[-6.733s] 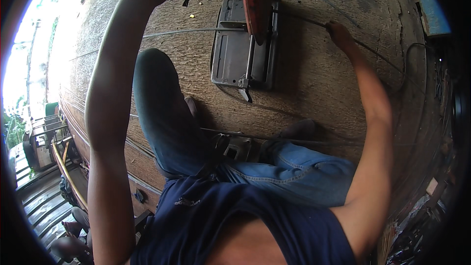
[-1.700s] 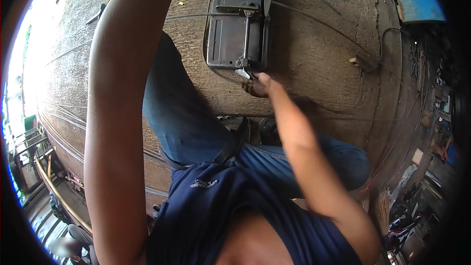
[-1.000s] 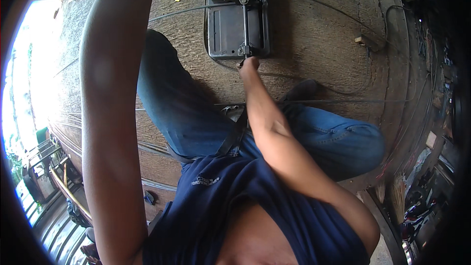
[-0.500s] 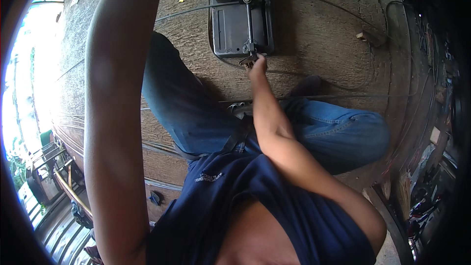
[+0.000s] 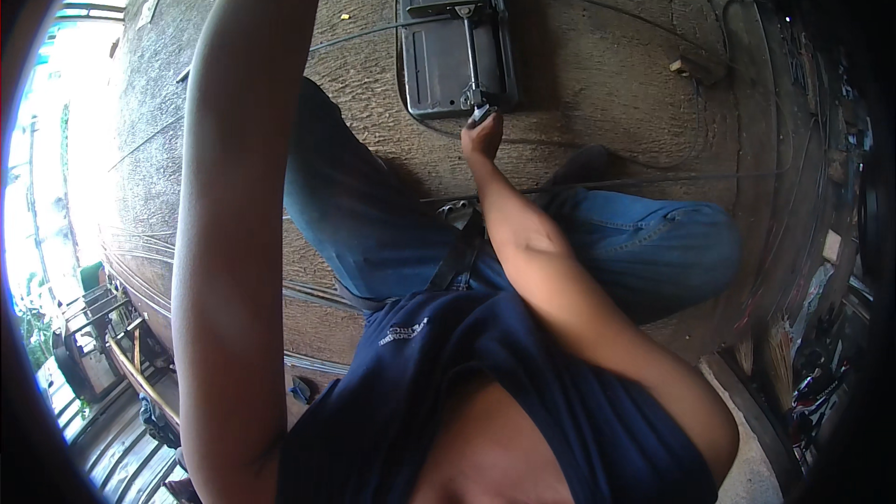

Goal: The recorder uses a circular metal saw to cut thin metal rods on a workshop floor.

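Ahead of me a dark grey metal machine base (image 5: 439,65) lies on the floor, with a long threaded clamp screw (image 5: 471,49) running along it. A coil spring at its far end is cut by the upper edge. My right hand (image 5: 482,138) is closed round the crank handle (image 5: 481,116) at the screw's near end. My left arm (image 5: 238,215) stretches up past the picture's upper edge, so the left hand cannot be made out. A small brownish patch beside the far end of the base is too cropped to identify.
A dark cable (image 5: 359,37) reaches the base from the left, and more cables cross the worn brown floor (image 5: 597,65). A small block (image 5: 686,67) lies on the right. Metal scraps and rods (image 5: 821,364) crowd the right edge; thin rods (image 5: 317,294) lie left of my legs.
My right hand has turned with the crank handle and shifted slightly left and nearer to me. The base appears a little lower in view. My left arm has shifted slightly right.
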Available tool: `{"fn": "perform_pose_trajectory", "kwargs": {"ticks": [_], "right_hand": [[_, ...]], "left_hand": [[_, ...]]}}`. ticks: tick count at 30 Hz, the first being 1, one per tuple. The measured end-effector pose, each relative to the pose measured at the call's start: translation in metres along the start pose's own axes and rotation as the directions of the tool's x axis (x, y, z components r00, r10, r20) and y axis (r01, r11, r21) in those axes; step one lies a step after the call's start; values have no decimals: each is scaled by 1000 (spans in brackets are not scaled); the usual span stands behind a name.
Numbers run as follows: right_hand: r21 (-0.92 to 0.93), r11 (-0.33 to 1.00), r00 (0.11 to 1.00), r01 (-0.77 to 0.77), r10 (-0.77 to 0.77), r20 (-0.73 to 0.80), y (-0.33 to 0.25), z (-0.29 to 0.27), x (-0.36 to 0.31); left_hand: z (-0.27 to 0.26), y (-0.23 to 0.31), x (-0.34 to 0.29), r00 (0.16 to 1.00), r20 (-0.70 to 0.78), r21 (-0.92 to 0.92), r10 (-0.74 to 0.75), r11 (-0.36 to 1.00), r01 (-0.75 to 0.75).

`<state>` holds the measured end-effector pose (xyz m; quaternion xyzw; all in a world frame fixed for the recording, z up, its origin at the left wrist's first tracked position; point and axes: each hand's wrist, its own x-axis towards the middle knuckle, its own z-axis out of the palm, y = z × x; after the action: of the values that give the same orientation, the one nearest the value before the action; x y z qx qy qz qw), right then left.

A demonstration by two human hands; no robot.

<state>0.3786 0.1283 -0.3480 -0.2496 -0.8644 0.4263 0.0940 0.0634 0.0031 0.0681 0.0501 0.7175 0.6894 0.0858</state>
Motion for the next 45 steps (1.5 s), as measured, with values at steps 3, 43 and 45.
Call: {"fn": "perform_pose_trajectory", "kwargs": {"ticks": [3, 43, 45], "right_hand": [[-83, 995, 997, 49, -45, 57, -5, -11, -16], [-15, 833, 519, -553, 358, 776, -13, 12, -53], [61, 798, 801, -599, 595, 67, 67, 28, -3]], "left_hand": [[2, 3, -7, 992, -122, -17, -25, 1000, 23], [25, -3, -49, 974, -11, 722, 228, 675, -150], [63, 21, -50, 951, 82, 722, 299, 639, -264]]}}
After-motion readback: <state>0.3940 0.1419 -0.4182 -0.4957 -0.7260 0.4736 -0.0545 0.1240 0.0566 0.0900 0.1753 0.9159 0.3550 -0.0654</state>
